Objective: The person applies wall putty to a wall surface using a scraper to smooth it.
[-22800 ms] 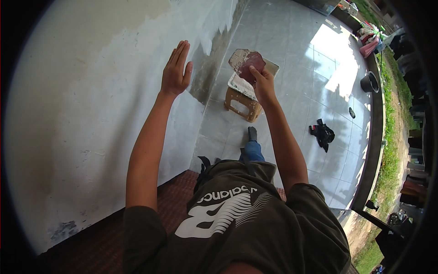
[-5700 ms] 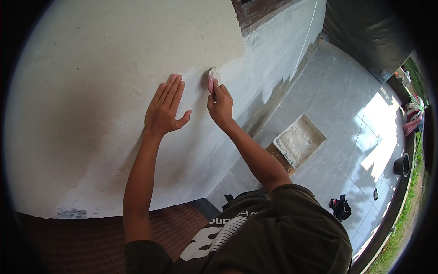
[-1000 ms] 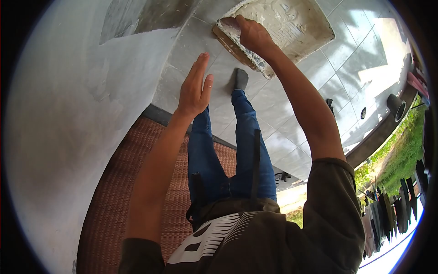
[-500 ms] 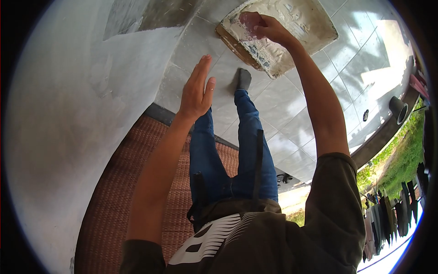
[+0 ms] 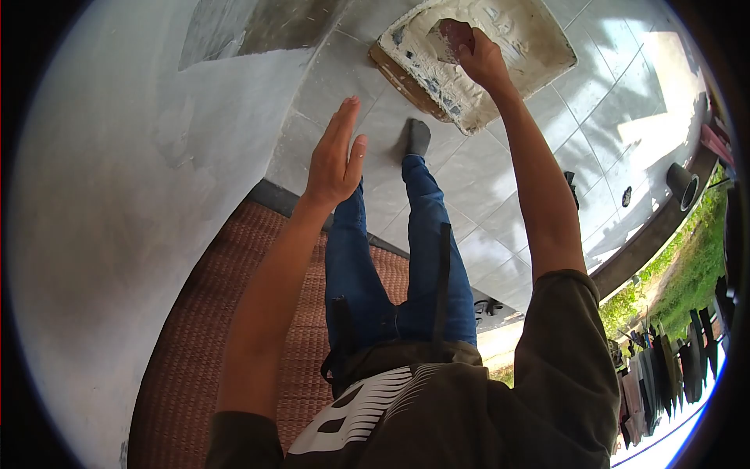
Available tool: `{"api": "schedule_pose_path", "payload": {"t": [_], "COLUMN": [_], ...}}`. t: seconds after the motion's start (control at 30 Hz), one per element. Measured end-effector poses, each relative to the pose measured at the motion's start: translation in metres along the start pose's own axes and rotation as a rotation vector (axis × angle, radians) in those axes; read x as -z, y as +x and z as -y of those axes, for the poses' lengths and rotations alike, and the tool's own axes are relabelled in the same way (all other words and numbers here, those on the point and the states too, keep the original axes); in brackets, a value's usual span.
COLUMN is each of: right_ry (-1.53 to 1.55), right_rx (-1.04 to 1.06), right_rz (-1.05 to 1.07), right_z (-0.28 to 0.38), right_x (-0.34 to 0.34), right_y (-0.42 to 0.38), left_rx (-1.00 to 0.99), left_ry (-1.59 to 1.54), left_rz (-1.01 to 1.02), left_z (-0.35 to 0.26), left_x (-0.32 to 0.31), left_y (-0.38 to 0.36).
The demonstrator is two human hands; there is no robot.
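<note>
My right hand (image 5: 486, 64) is closed on a flat reddish-brown scraper (image 5: 451, 41) with pale smears along its edge. It hovers over a wide, shallow tray (image 5: 556, 72) caked with plaster at the rim. Thick cream-coloured paste (image 5: 519, 31) is spread across the inside of the tray. My left hand (image 5: 336, 160) is held out beside the wall, fingers straight and thumb apart, with nothing in it.
A grey-white wall (image 5: 141, 172) with a darker patch (image 5: 285, 23) rises on the left. The tray rests on a wooden piece (image 5: 410, 86) over grey tiles (image 5: 469, 187). A woven mat (image 5: 234, 313) lies below; a dark pot (image 5: 682, 187) stands at the right edge.
My right hand has moved right and slightly down with the scraper, which now shows more of its face. My left hand has hardly moved.
</note>
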State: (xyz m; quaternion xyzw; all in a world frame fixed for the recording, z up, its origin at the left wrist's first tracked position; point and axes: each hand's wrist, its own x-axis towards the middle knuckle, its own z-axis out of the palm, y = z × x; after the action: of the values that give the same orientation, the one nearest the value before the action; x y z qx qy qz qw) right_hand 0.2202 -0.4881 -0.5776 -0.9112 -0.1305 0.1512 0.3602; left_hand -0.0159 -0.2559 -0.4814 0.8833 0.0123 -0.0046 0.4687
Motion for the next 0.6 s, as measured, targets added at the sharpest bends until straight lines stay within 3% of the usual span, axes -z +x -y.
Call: {"api": "schedule_pose_path", "payload": {"t": [0.17, 0.47, 0.6], "right_ry": [-0.117, 0.028, 0.025], "right_rx": [0.016, 0.229, 0.161], "right_rz": [0.033, 0.128, 0.241], "right_z": [0.009, -0.002, 0.018], "right_x": [-0.015, -0.020, -0.015], "right_y": [0.004, -0.005, -0.014], "left_rx": [-0.005, -0.005, 0.016], "left_ry": [-0.002, -0.014, 0.015], "left_rz": [0.002, -0.003, 0.026], "left_z": [-0.001, -0.003, -0.009], "left_x": [0.001, -0.004, -0.003], "left_y": [-0.004, -0.014, -0.015]}}
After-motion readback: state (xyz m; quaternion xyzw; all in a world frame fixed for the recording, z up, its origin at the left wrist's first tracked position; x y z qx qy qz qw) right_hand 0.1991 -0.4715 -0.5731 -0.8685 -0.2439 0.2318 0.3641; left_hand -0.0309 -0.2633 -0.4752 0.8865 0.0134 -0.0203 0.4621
